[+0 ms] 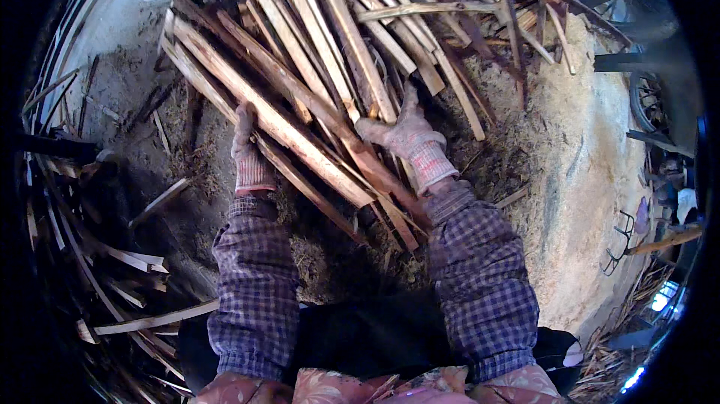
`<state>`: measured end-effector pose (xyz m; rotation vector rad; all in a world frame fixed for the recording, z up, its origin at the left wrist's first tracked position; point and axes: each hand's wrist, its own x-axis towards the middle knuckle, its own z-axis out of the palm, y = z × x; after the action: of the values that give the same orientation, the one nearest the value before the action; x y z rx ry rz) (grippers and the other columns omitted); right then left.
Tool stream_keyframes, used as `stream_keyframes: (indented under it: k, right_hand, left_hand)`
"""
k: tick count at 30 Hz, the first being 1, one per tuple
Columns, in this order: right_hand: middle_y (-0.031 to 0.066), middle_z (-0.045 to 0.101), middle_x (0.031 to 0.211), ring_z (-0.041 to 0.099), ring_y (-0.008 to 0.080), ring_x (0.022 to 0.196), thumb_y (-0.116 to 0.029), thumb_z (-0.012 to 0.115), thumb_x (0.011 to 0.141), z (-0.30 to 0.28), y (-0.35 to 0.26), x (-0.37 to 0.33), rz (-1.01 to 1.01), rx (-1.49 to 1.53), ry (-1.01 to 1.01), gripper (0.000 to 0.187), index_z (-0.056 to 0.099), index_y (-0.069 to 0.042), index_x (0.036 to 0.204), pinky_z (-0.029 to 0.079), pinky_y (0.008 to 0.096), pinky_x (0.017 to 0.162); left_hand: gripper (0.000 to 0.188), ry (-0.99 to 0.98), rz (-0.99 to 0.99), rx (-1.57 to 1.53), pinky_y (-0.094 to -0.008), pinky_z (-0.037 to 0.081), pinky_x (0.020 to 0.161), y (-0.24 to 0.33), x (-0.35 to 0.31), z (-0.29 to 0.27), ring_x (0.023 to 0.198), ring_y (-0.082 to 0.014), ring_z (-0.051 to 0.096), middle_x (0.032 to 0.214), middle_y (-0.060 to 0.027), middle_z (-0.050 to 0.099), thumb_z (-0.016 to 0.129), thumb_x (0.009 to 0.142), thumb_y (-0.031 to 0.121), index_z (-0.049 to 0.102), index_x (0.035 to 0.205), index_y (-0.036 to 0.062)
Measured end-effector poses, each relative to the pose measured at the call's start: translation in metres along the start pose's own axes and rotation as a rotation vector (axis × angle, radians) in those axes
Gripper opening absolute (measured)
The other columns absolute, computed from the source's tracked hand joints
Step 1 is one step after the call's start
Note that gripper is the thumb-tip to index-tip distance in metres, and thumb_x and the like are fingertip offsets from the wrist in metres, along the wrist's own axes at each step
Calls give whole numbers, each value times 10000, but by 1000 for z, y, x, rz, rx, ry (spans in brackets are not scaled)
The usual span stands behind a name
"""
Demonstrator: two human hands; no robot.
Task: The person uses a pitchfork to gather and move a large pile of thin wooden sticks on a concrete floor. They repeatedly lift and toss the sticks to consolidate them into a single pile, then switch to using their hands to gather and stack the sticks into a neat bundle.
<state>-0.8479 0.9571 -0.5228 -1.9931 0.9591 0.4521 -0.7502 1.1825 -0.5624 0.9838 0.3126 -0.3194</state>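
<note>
A slanting bundle of long split wood strips (281, 123) lies in front of me, running from upper left to lower right. My left hand (246, 150), in a dirty knit work glove, grips the bundle's left edge. Its thumb shows on the wood, while the other fingers are hidden beneath. On the opposite side my gloved right hand (409, 134) holds the bundle, its thumb across the strips and a finger pointing away from me. Most of that hand's fingers are hidden by wood. More pale sticks (360, 44) lie just beyond both hands.
A big pile of loose sticks (450, 29) spreads across the far side. Scattered strips (142, 258) lie at the left. Sawdust and bark litter cover the ground (577, 201). At the right are a wire rack (616, 245), a wooden handle (666, 240) and a wheel (643, 104).
</note>
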Motion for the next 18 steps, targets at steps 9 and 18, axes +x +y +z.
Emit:
stream_keyframes:
  k: [9,18]
  right_hand:
    - [73,540,1044,538,174,979,-187,770,692,-3,61,47,-100,973,-191,824,289,-61,1349,455,342,874]
    - [184,445,1250,483,242,1129,-230,792,634,-6,71,56,-154,651,-57,1001,170,21,1376,366,335,984]
  left_hand:
    - [554,15,-133,-42,-377,470,882,-33,4,21,964,-243,579,1110,-113,581,649,805,386,508,1188,11]
    - [582,16,-110,-81,-381,437,932,-52,15,4,1025,-258,544,1132,-111,567,655,796,403,504,1190,2]
